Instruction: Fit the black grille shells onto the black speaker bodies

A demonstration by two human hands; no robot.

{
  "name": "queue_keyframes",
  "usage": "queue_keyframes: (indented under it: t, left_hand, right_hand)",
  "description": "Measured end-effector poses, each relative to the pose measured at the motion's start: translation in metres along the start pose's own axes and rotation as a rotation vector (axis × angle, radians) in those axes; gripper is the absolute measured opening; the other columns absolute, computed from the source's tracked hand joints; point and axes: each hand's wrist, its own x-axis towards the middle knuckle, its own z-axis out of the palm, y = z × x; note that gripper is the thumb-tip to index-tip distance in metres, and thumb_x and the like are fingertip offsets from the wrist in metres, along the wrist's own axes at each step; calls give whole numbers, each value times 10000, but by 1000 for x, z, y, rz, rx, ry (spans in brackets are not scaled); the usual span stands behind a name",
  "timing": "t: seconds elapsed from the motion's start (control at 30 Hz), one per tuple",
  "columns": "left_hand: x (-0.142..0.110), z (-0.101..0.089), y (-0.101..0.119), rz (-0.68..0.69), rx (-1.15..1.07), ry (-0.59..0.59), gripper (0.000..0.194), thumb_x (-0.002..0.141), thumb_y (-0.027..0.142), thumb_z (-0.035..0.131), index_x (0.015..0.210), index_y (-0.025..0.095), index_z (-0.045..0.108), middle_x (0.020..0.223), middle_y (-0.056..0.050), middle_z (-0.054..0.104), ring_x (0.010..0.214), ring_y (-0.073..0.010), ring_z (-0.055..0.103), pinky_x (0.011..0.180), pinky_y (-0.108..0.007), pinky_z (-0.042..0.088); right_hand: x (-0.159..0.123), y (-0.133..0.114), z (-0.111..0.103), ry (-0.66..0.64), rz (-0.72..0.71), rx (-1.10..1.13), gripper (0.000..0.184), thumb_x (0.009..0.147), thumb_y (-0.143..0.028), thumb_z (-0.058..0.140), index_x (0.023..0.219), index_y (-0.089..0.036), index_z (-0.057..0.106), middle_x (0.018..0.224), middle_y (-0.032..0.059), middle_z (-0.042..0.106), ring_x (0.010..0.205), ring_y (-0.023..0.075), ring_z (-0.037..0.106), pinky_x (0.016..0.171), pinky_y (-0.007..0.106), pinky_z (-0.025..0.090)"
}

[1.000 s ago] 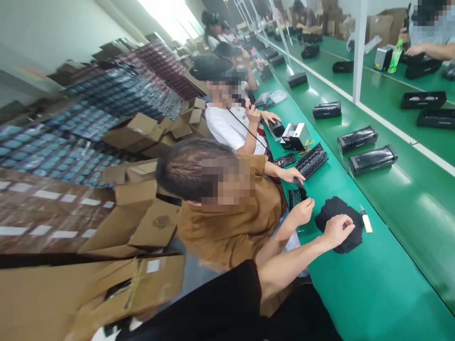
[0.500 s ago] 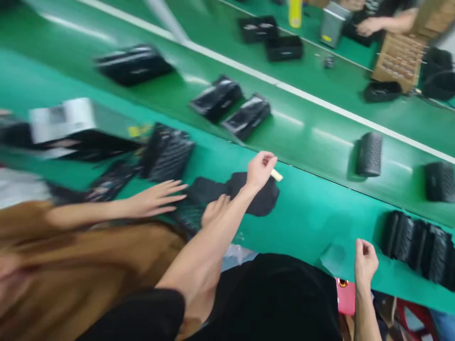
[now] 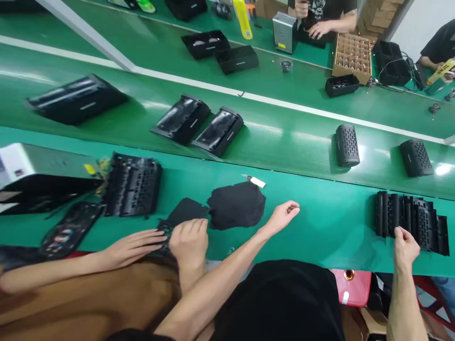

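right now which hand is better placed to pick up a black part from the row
Probably right: the right hand is at the near edge of the black parts, while the left hand is nearer the black sheets.

A green desk [image 3: 330, 222] adjoins a glossy green surface [image 3: 291, 123] streaked with reflections [image 3: 443, 169]. A grey post [image 3: 88, 38] slants upper left; pale wall [image 3: 423, 23] shows upper right, a red stool [image 3: 361, 290] lower right.
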Motion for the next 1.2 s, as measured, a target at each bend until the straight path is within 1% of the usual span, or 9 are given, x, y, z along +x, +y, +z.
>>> queue_keyframes:
  t: [0.17,0.33,0.43,0.53,0.63,0.73,0.83,1.0,1.2]
  left_hand:
    - [-12,-2,-10,-118,-209,36,566,770,702,720,980,179,674,863,-47,709,754,-169,653,707,-303,555]
    - [-4,16,0,-173,-293,48,587,1002,716,348,1122,187,571,954,-79,692,693,-168,665,661,-358,603]
    - [-15,22,6,-172,-219,195,390,1033,530,425,1007,183,601,884,-70,668,691,-181,626,651,-349,573]
    - [-31,16,-2,-113,-80,398,102,866,269,692,819,191,645,851,-32,665,832,-177,627,852,-324,558]
    - [-45,3,-20,-87,32,601,39,872,197,656,835,202,666,868,-18,671,877,-175,621,921,-323,539]
    - [-61,-3,-39,-73,109,773,119,945,203,555,953,202,674,966,-52,690,970,-205,616,968,-367,530]
    - [-71,-7,-54,-51,173,892,189,988,220,492,1046,199,671,1079,-93,692,1098,-244,589,1059,-436,495]
    - [-62,-25,-72,8,351,1000,277,971,222,513,1178,207,697,1289,-119,664,1268,-279,549,1146,-501,457]
    - [-43,-40,-87,8,675,928,405,966,321,618,1348,210,695,1449,-137,603,1398,-335,483,1213,-567,416]
  right_hand:
    - [-33,-32,-14,51,-236,72,591,887,-687,537,1057,-162,750,1003,159,728,965,361,690,968,526,518]
    - [-97,-78,50,-378,-619,106,430,963,-626,524,935,-270,763,944,88,742,927,282,689,906,445,542]
    - [-128,-88,76,-564,-737,97,410,924,-642,535,867,-307,762,845,69,720,858,303,673,835,459,533]
    - [-136,-91,81,-618,-776,114,477,913,-673,472,824,-284,732,830,127,675,817,363,643,767,517,506]
    - [-140,-116,101,-580,-709,46,550,868,-772,482,835,-273,710,876,146,655,842,381,642,713,496,489]
    - [-178,-171,133,-892,-803,48,581,878,-775,438,816,-250,678,835,128,686,796,333,650,755,467,498]
    - [-231,-233,178,-995,-936,55,535,903,-706,427,822,-242,680,878,123,702,864,301,657,834,427,506]
    - [-274,-295,245,-1028,-1023,-82,351,929,-506,554,998,-211,731,1032,142,699,939,294,656,869,422,496]
    - [-263,-310,261,-1054,-1079,-204,353,952,-426,477,1004,-213,754,1107,179,661,1018,334,644,941,507,493]
